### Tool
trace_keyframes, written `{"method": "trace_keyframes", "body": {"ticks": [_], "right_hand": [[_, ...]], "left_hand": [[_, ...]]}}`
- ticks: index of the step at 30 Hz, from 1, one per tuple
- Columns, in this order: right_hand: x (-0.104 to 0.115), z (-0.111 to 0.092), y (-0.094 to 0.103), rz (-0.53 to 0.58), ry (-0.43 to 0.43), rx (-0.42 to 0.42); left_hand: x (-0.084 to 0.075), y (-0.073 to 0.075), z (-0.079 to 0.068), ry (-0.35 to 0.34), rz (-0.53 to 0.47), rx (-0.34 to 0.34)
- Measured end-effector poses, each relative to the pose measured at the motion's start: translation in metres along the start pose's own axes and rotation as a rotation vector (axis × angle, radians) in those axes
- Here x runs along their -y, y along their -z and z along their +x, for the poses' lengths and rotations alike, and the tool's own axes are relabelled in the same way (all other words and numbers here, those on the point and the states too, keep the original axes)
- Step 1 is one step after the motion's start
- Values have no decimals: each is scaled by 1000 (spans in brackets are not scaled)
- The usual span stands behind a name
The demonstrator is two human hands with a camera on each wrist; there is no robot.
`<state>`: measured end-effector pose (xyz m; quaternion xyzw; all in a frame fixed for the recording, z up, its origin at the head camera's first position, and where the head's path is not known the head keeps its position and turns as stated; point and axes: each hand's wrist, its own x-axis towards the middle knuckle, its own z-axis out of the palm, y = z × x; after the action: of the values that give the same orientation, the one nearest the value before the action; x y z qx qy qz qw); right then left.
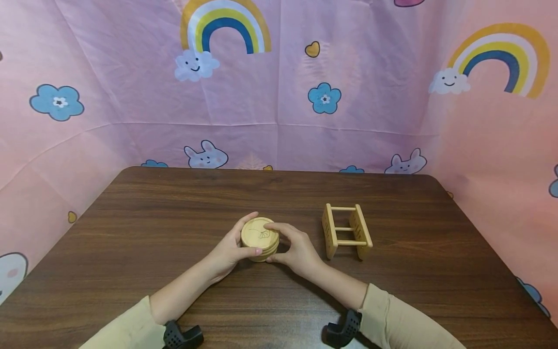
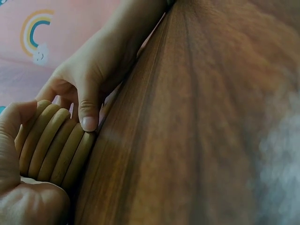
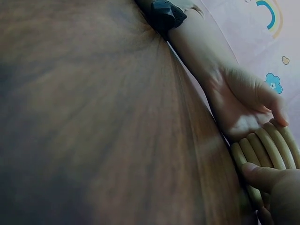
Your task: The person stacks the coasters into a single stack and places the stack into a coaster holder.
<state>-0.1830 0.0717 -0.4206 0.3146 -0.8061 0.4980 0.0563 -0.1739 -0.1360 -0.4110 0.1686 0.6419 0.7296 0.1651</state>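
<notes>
A stack of round, light wooden coasters (image 1: 258, 231) stands on the table between both hands, with a line drawing on the top one. From the left side, the left hand (image 1: 227, 253) curls round the stack, its thumb across the near edge of the upper coasters. The right hand (image 1: 302, 248) grips from the other side, forefinger on the top face and thumb low on the near side. In the left wrist view, several coasters (image 2: 51, 140) lean slightly out of line, and the right thumb (image 2: 88, 110) touches the lowest ones. The left palm hides part of the stack.
A wooden coaster rack (image 1: 352, 243) with two side panels and crossbars stands to the right of the hands. The brown wood-grain table (image 1: 174, 203) ends at a printed cloth backdrop (image 1: 279, 97). A black device (image 1: 344, 329) sits at each wrist.
</notes>
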Motion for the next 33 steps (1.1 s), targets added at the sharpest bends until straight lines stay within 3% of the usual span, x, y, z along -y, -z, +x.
{"method": "trace_keyframes", "body": {"ticks": [12,24,33], "right_hand": [[1,-1,3,-29,3,-10],[6,-1,4,77,-19,-28],[47,-1,16,111,-28,-38]], "left_hand": [[-3,-6,-1,3,-109,-31],[-4,-7,0,-12,-185,-36],[-4,-6,1,-25,-278,-50]]}}
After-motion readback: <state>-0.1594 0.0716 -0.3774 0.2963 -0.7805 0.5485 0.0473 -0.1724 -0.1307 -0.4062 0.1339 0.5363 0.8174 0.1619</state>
